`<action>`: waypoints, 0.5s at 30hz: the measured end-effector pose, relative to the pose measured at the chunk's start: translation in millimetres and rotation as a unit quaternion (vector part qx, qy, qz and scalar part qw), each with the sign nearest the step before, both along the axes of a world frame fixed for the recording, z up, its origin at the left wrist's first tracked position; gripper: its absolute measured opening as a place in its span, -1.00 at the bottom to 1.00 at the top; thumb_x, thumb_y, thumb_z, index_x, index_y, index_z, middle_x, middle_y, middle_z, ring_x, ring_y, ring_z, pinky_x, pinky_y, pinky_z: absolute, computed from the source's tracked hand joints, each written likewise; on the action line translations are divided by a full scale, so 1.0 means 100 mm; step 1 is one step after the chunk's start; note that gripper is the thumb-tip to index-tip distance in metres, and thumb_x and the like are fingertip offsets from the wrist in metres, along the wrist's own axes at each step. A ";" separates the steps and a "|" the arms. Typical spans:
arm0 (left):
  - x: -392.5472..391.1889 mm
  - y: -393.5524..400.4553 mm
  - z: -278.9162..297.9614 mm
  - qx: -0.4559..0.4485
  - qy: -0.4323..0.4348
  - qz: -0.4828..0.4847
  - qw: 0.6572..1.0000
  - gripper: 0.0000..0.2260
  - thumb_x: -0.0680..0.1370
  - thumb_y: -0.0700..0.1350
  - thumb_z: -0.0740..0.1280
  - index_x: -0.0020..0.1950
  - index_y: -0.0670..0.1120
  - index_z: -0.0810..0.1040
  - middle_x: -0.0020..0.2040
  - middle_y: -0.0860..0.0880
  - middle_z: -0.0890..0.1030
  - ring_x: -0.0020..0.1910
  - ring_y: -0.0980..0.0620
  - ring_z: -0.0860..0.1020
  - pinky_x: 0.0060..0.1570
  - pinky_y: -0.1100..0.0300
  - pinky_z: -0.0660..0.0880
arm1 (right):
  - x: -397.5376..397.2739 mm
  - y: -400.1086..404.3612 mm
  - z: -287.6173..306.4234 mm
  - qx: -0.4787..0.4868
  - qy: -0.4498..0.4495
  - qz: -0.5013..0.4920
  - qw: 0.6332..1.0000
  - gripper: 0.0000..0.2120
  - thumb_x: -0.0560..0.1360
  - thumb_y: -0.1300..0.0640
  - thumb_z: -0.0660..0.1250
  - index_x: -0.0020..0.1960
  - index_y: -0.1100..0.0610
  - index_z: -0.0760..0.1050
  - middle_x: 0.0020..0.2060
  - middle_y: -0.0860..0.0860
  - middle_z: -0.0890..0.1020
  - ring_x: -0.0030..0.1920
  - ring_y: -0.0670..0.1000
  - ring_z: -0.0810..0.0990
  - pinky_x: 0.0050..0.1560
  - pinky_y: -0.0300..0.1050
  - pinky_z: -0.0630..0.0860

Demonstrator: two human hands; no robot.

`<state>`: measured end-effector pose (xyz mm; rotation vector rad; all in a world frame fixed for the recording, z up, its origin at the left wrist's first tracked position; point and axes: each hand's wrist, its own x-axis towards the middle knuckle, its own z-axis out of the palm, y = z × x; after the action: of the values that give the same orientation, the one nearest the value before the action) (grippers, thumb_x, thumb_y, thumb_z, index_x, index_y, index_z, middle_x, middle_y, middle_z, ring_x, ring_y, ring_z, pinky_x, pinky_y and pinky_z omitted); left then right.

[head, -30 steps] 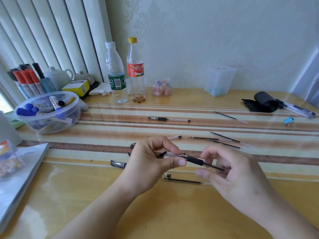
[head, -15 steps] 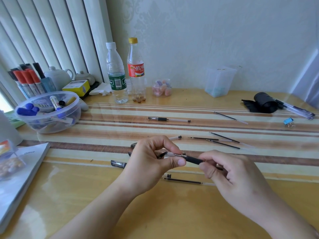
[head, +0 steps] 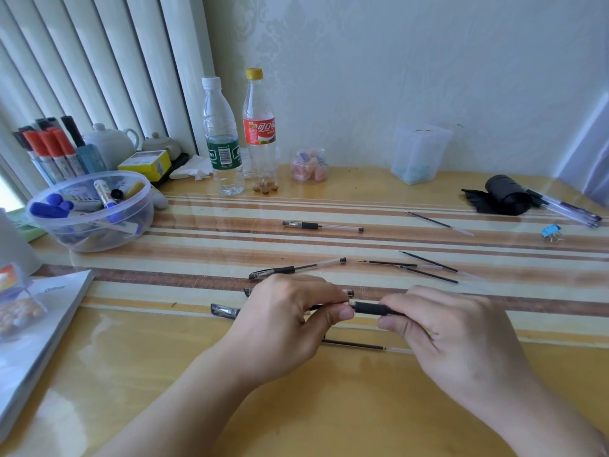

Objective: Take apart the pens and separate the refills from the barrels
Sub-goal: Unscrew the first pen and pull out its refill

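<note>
Both hands hold one pen (head: 369,307) level above the table's near middle. My left hand (head: 290,321) pinches its barrel end, and my right hand (head: 441,328) grips the black rubber grip end; the pen's tip is hidden in my right fingers. A capped pen (head: 296,268) lies just beyond my left hand, another pen's cap (head: 225,311) shows to its left, and an uncapped pen (head: 323,226) lies farther back. Loose refills lie at the right (head: 428,268), far right (head: 438,223), and just under my hands (head: 359,345).
A clear bowl of markers (head: 90,211) and a book (head: 39,328) sit at the left. Two bottles (head: 224,143) stand at the back, with a small jar (head: 309,166) and a plastic box (head: 420,153). A black roll (head: 504,194) with pens and a blue clip (head: 551,230) lie far right.
My right hand has slid left along the pen and closed over its black grip, bringing both hands close together. The left hand has stayed put.
</note>
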<state>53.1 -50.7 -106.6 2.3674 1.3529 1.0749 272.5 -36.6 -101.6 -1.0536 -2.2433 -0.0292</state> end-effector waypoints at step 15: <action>-0.08 -0.02 0.11 -0.146 -0.232 -0.013 0.962 -0.78 0.44 -0.24 0.02 0.01 -0.07 0.36 -0.41 -0.02 0.24 -0.34 -0.10 0.19 -0.32 0.33 0.30 | 0.07 0.08 -0.03 -0.092 0.141 0.022 0.986 -0.73 0.48 -0.21 0.21 -0.14 -0.08 0.58 -0.40 -0.12 0.61 -0.40 -0.04 0.55 -0.43 -0.06 0.47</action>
<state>45.0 -53.1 -96.0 1.7742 1.2021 1.2259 279.8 -28.5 -104.3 -1.0325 -2.0383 0.3313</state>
